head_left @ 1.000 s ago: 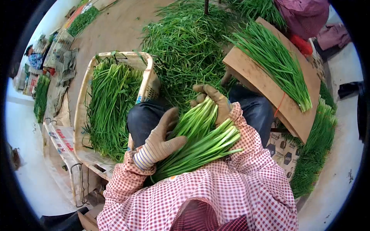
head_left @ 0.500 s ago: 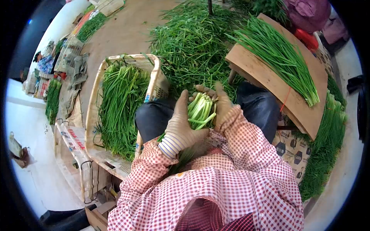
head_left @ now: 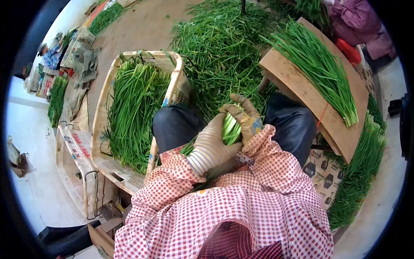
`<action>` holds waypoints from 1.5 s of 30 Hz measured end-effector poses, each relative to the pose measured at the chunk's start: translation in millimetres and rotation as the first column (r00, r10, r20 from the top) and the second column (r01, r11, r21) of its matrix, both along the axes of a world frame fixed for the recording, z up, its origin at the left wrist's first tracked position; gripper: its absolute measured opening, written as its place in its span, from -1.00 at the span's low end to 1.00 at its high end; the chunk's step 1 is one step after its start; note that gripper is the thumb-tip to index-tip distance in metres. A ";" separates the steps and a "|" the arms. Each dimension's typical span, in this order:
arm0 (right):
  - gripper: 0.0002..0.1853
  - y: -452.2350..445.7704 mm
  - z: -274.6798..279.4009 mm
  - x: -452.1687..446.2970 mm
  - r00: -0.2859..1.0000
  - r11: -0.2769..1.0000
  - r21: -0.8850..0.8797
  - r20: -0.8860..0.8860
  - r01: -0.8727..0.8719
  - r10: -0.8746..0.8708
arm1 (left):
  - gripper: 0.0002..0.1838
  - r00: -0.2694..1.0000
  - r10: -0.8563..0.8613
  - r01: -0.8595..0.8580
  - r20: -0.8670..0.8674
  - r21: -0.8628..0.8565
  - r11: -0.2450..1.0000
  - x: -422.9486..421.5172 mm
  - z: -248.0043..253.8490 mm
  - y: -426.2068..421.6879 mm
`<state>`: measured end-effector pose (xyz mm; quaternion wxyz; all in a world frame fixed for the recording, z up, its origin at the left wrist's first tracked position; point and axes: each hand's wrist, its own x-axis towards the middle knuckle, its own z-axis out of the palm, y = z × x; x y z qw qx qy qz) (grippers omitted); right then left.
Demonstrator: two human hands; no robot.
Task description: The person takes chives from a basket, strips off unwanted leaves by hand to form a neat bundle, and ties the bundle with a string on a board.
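Note:
A bundle of green stalks (head_left: 231, 129) is between my two gloved hands, above my lap. My left hand (head_left: 212, 146) wraps round the bundle from the left, its striped cuff at the wrist. My right hand (head_left: 245, 117) closes on the pale stalk ends from the upper right, fingers curled over them. The leafy part of the bundle runs down toward my lap and is mostly hidden by my left hand and sleeve.
Left of my knees, a white crate (head_left: 176, 82) holds stalks. Loose greens (head_left: 220, 47) cover the floor ahead. On the right, more stalks (head_left: 319, 71) lie on a cardboard-topped stand (head_left: 284, 77). A person in pink (head_left: 355, 21) is at the top right.
A second ago the bundle lay fanned out with my left hand spread beside it. The stalks are now gathered upright, and both hands have closed round them.

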<state>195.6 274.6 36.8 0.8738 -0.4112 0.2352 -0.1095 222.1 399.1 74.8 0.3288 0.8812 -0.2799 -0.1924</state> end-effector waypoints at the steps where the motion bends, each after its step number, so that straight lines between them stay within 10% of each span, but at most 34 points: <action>1: -0.66 -0.8 1.1 -2.2 1.000 0.997 0.081 0.027 -0.007 0.004 | -0.10 0.998 -0.003 -0.004 -0.070 -0.104 0.995 0.1 -3.3 4.1; 4: -0.70 -4.3 -0.8 -2.9 0.999 0.997 0.073 -0.038 -0.019 0.022 | -0.21 0.992 -0.059 0.014 -0.108 -0.381 0.924 6.4 -7.2 14.6; 8: -0.72 -2.9 -4.0 -0.2 0.998 0.999 -0.038 -0.062 -0.013 0.010 | -0.62 0.801 -0.467 0.478 0.375 0.069 0.876 36.3 30.7 6.9; 16: -0.77 -2.4 -22.5 1.0 0.999 0.999 0.045 -0.036 -0.002 0.004 | -0.79 0.558 -0.782 0.621 0.279 0.485 0.616 41.5 41.1 -27.5; 18: -0.77 -8.7 -49.0 2.4 1.000 1.000 0.018 0.012 -0.010 0.010 | -0.81 0.746 -0.641 0.658 0.177 -0.052 0.751 48.5 31.4 -20.6; 21: -0.76 -10.7 -35.2 -2.3 0.999 0.998 0.061 -0.022 0.031 -0.030 | -0.84 0.957 -0.083 -0.113 -0.277 -0.622 0.775 60.6 40.4 -24.0; 24: -0.76 -3.7 -23.8 -2.3 0.993 0.979 0.174 -0.067 0.106 -0.095 | -0.24 0.952 0.108 -0.261 -0.286 -0.576 0.775 106.7 13.5 -11.5; 28: -0.73 -1.4 -17.2 -0.1 0.991 0.987 0.096 0.034 0.128 -0.131 | 0.25 0.925 -0.096 0.070 -0.368 -0.084 0.994 69.7 16.8 13.1; 30: -0.69 1.8 0.2 -0.6 0.995 0.993 0.053 -0.004 0.102 -0.102 | 0.22 0.904 -0.281 0.297 -0.323 0.001 0.955 37.9 12.9 10.8; 35: -0.54 12.2 -8.4 -12.8 0.972 0.999 0.000 0.232 0.035 -0.034 | -0.03 0.948 -0.094 0.175 -0.304 0.250 0.952 13.9 14.8 9.5; 37: -0.52 9.7 2.1 -8.1 0.992 0.946 -0.323 0.124 0.031 0.010 | -0.05 0.962 -0.104 0.154 -0.251 0.189 0.970 12.3 17.0 6.2; 41: -0.54 -33.9 25.5 32.9 0.858 0.990 -0.135 0.505 -0.032 0.097 | -0.06 0.970 -0.201 0.229 0.137 -0.237 0.944 44.2 48.9 4.7; 45: -0.56 -88.4 140.3 49.7 0.781 0.878 -0.424 0.616 0.223 0.099 | -0.27 0.866 0.053 0.313 0.496 -0.623 0.717 72.7 108.7 55.6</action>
